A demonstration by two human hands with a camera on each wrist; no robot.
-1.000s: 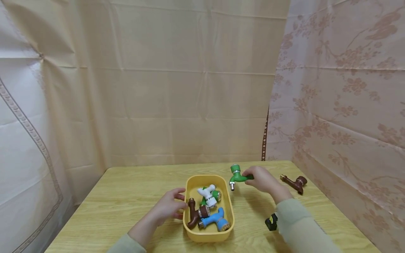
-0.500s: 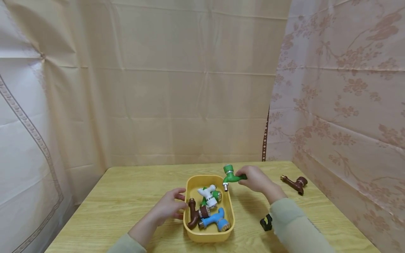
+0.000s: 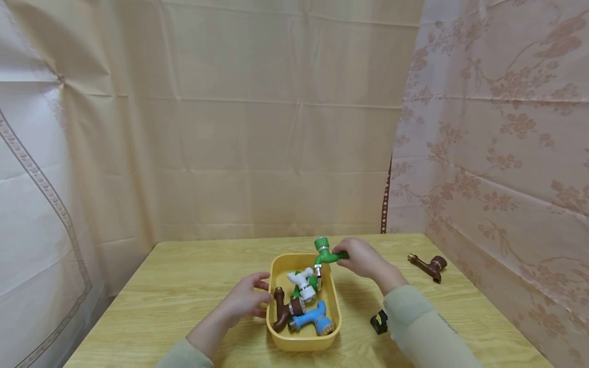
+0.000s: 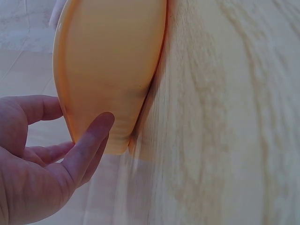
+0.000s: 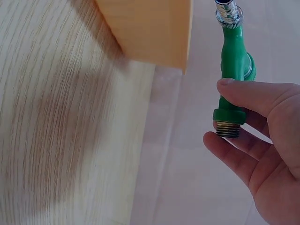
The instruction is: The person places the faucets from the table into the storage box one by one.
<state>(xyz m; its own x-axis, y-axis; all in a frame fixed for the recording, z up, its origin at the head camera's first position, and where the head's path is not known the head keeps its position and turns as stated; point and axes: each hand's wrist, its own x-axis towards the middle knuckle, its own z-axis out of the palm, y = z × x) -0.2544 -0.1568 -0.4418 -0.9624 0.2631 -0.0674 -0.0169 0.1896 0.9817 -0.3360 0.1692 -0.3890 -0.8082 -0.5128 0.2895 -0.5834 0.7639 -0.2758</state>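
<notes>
My right hand (image 3: 363, 258) pinches a green tap (image 3: 324, 257) by its threaded inlet end, thumb on one side and fingers on the other. The tap hangs above the right rim of a yellow plastic bin (image 3: 339, 312), its metal spout pointing down. In the right wrist view the brass thread (image 5: 228, 130) shows beside my fingers. My left hand (image 3: 246, 296) touches the bin's left side, fingers spread against the outer wall (image 4: 108, 61). Inside the bin lie a white tap (image 3: 301, 281), another green tap (image 3: 314, 282) partly under it, a brown tap (image 3: 282, 314) and a blue tap (image 3: 315, 319).
A second brown tap (image 3: 430, 267) lies on the wooden table (image 3: 193, 276) at the right. A small black device (image 3: 379, 322) sits at my right wrist. Beige cloth (image 3: 276, 128) hangs behind the table, and flowered cloth (image 3: 506, 153) along the right side.
My right hand has carried the green tap leftward, from beside the bin to over its right rim. The left hand and the taps in the bin have stayed put.
</notes>
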